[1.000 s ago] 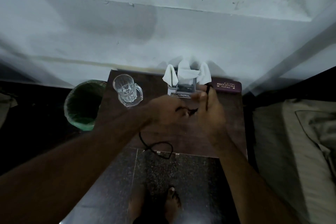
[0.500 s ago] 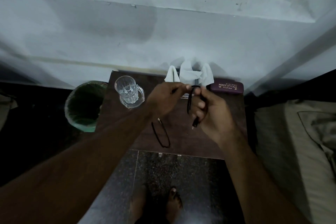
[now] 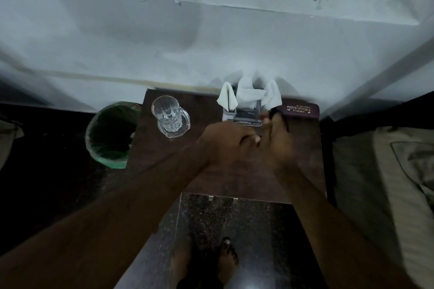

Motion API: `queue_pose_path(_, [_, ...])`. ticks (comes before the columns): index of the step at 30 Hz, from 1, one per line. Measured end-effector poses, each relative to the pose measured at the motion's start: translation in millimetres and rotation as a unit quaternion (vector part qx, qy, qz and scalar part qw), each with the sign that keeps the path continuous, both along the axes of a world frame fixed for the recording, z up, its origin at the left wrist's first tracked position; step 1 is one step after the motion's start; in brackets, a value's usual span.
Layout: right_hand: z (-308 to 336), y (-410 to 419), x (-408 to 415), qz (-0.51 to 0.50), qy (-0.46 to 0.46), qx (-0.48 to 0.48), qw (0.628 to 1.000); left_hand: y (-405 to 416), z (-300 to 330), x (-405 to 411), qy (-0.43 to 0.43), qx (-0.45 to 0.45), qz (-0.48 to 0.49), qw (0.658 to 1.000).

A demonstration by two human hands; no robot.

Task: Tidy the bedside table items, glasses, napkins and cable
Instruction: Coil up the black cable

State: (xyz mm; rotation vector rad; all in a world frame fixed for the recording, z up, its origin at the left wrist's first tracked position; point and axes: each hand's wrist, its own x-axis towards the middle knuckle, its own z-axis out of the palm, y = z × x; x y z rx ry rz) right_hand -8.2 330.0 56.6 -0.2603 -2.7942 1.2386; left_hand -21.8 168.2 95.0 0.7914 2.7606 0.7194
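both hands meet over the middle of the tabletop (image 3: 150, 155). the right hand (image 3: 278, 145) has its fingers curled round the black cable (image 3: 272, 115); the left hand (image 3: 225, 141) is blurred, its fingers curled, grip unclear. napkins (image 3: 249, 96) and glasses case (image 3: 299, 110) sit at the back edge.

Printed in gold on the maroon spectacle case (image 3: 298, 110) at the back right of the bedside table (image 3: 150, 148): "PRINCE OPTICALS", with smaller lines above and below, too small to read. Faint marking on the napkin holder's (image 3: 243, 117) front, illegible.
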Motion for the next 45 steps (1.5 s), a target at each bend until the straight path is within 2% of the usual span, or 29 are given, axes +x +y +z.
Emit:
queue_pose_path(1, [-1.5,-1.0,8.3,0.04,-0.003,0.04,0.998,-2.3,2.8,-6.9,0.024,0.006,0.008,1.0])
queue_pose_path(3, [8.1,-7.2,18.7,0.052,0.022,0.056,0.997,-14.1,1.3,-19.3,0.043,0.025,0.023,0.999])
queue_pose_path(5, [23.7,-14.1,16.8,0.053,-0.033,0.058,0.996,-26.2,-2.8,-25.7,0.028,0.036,0.058,0.997])
queue_pose_path(7, [41.4,-19.0,7.5,0.051,-0.148,-0.009,0.988,-33.1,-4.3,-25.7,0.009,0.05,0.103,0.993])
queue_pose_path(8, [50.1,-19.5,3.4,0.025,-0.21,-0.115,0.971,-33.8,-3.9,-25.6,-0.013,0.07,0.132,0.989])
queue_pose_path(10, [66.4,-16.8,0.5,-0.018,-0.286,-0.372,0.883,-28.7,-2.1,-24.1,-0.074,0.155,0.182,0.968])
queue_pose_path(12, [75.9,-11.2,1.1,-0.022,-0.279,-0.534,0.798,-13.5,-2.6,-17.3,-0.129,0.251,0.206,0.937])
queue_pose_path(14, [84.6,-11.8,2.1,0.001,-0.253,-0.622,0.741,2.0,-4.7,-8.5,-0.192,0.335,0.221,0.896])
queue_pose_path(16, [91.8,-17.4,-0.7,0.003,-0.218,-0.679,0.7,13.1,-11.1,-2.3,-0.251,0.408,0.244,0.843])
queue_pose_path(17, [93.5,-20.3,-3.4,-0.004,-0.2,-0.702,0.683,16.5,-15.2,-0.1,-0.26,0.423,0.256,0.83])
queue_pose_path(19, [93.6,-25.5,-10.2,-0.023,-0.154,-0.733,0.662,21.0,-21.7,4.6,-0.25,0.398,0.28,0.837])
queue_pose_path(21, [89.3,-28.1,-19.9,-0.05,-0.091,-0.717,0.689,22.1,-24.6,9.1,-0.255,0.334,0.277,0.864])
queue_pose_path(22, [84.8,-28.3,-25.9,-0.069,-0.056,-0.688,0.72,20.1,-25.5,10.0,-0.254,0.289,0.257,0.887])
queue_pose_path(24, [74.5,-25.5,-33.5,-0.111,0.007,-0.585,0.803,13.4,-21.9,9.2,-0.248,0.201,0.201,0.926])
queue_pose_path(25, [68.4,-21.9,-34.3,-0.122,0.027,-0.511,0.85,8.8,-18.3,7.4,-0.241,0.171,0.177,0.939])
queue_pose_path(27, [52.6,-10.8,-28.9,-0.08,0.037,-0.291,0.953,-0.7,-10.2,0.2,-0.196,0.117,0.136,0.964])
queue_pose_path(28, [46.1,-4.7,-23.3,-0.027,0.013,-0.162,0.986,-6.1,-5.5,-4.6,-0.165,0.096,0.12,0.974])
queue_pose_path(29, [42.7,0.7,-15.7,0.025,-0.03,-0.049,0.998,-11.9,-0.8,-10.6,-0.137,0.082,0.108,0.981])
queue_pose_path(30, [40.8,4.9,-8.7,0.059,-0.074,0.027,0.995,-17.5,2.8,-17.0,-0.114,0.069,0.099,0.986])
queue_pose_path(31, [41.5,7.2,-2.7,0.082,-0.103,0.054,0.99,-22.4,6.4,-22.3,-0.091,0.055,0.09,0.99])
queue_pose_path(33, [47.0,4.6,5.9,0.106,-0.132,0.014,0.985,-28.3,11.2,-29.0,-0.052,0.022,0.067,0.996])
queue_pose_path(35, [49.9,-0.3,8.3,0.076,-0.162,-0.131,0.975,-30.9,14.9,-30.4,-0.029,0.001,0.051,0.998])
queue_pose_path(37, [48.7,2.0,6.8,0.008,-0.164,-0.297,0.941,-34.1,18.8,-29.2,-0.023,-0.009,0.039,0.999])
queue_pose_path(38, [49.5,7.8,5.4,-0.03,-0.159,-0.345,0.925,-37.3,20.1,-27.3,-0.024,-0.019,0.032,0.999])
queue_pose_path(40, [49.5,26.1,0.5,-0.099,-0.157,-0.443,0.877,-47.4,18.0,-22.7,-0.021,-0.061,0.018,0.998])
queue_pose_path(41, [51.8,34.9,-2.0,-0.124,-0.162,-0.503,0.84,-53.6,16.6,-19.7,-0.023,-0.081,0.012,0.996])
queue_pose_path(43, [56.4,49.2,-5.0,-0.144,-0.17,-0.608,0.762,-63.7,11.9,-14.1,-0.05,-0.095,0.004,0.994])
queue_pose_path(45, [63.6,50.7,-4.0,-0.143,-0.171,-0.663,0.714,-66.2,8.5,-9.4,-0.059,-0.094,0.006,0.994])
